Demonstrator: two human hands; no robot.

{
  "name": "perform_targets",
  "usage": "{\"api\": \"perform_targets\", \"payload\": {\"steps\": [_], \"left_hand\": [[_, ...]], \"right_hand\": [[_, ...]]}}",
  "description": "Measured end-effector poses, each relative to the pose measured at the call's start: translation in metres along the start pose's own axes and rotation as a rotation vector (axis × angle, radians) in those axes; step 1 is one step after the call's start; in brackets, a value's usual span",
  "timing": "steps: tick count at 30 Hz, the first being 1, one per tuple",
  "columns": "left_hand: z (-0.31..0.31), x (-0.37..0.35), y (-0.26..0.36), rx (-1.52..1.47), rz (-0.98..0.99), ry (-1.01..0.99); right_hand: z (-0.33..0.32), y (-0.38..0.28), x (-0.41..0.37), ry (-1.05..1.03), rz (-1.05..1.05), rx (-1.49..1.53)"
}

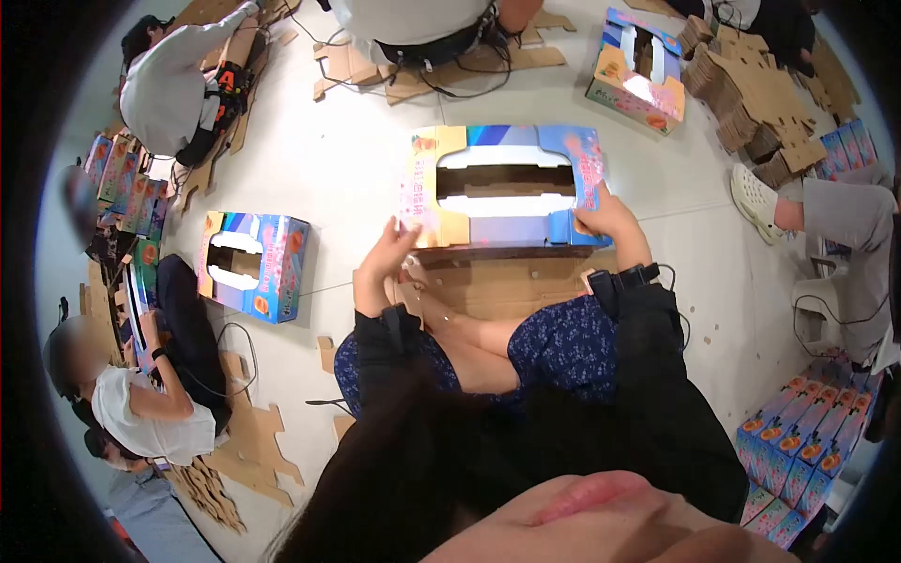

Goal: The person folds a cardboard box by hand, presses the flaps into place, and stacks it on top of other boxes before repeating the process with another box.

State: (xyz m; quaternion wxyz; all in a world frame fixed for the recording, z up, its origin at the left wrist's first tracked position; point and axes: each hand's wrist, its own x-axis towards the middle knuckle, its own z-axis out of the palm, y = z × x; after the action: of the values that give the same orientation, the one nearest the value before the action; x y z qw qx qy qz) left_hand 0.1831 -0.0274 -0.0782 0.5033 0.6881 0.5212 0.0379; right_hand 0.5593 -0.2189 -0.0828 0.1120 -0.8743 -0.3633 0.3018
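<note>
A colourful printed cardboard box (pixel 507 230) with a wide opening in its top is in front of me, above my crossed legs. My left hand (pixel 387 251) grips its near left corner, thumb up against the orange end. The near right corner is held by my right hand (pixel 612 218), its fingers on the blue end. White flaps edge the opening, and brown cardboard shows inside. Beneath the box, near my legs, lies a flat brown cardboard piece (pixel 502 289).
Similar boxes stand on the floor at the left (pixel 251 267) and upper right (pixel 638 70). Flat cardboard stacks (pixel 751 89) lie at the upper right. Boxes (pixel 807 441) are piled at the lower right. Several people sit around, one co-worker (pixel 155 408) at the left.
</note>
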Motion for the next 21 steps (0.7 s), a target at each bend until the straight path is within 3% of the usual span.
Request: {"api": "perform_targets", "payload": {"steps": [1, 4, 8, 12, 15, 18, 21], "left_hand": [[-0.002, -0.013, 0.023, 0.06, -0.035, -0.108], [0.011, 0.004, -0.001, 0.082, 0.005, 0.117], [0.009, 0.006, -0.001, 0.028, -0.126, 0.076], [0.012, -0.013, 0.024, 0.047, -0.121, 0.111], [0.016, -0.003, 0.01, -0.004, -0.053, 0.177], [0.009, -0.017, 0.025, -0.051, -0.072, 0.237], [0.004, -0.018, 0.028, -0.173, -0.003, 0.364]], "right_hand": [[0.004, 0.005, 0.006, 0.018, -0.008, 0.027], [0.004, 0.009, 0.007, 0.047, 0.009, 0.12], [0.002, 0.009, -0.001, 0.064, 0.114, 0.172], [-0.017, 0.011, 0.006, -0.23, 0.2, 0.19], [0.003, 0.021, 0.015, -0.077, 0.281, 0.281], [-0.001, 0.019, 0.014, -0.001, 0.087, 0.23], [0.0, 0.008, 0.011, 0.18, -0.074, 0.442]]}}
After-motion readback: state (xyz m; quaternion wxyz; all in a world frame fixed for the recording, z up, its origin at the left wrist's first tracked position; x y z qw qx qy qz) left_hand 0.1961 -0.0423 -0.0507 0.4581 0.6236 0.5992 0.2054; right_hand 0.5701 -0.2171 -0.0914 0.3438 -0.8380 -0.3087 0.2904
